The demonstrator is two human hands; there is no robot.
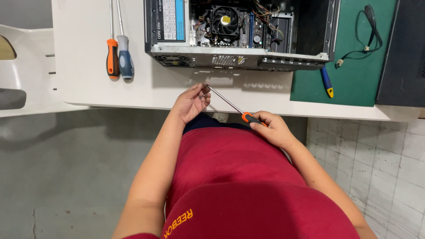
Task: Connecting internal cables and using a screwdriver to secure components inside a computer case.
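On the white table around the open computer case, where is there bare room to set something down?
The white table is bare left of the two screwdrivers, and between them and the computer case. A narrower strip runs along its front. The green mat is bare below the loose cable. It is crowded where the left hand meets the screwdriver shaft.

Two screwdrivers (118,57) lie left of the open computer case (239,35).

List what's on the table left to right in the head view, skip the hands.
Orange screwdriver → grey-blue screwdriver → open computer case → blue-yellow tool on the green mat → black cable → dark panel.
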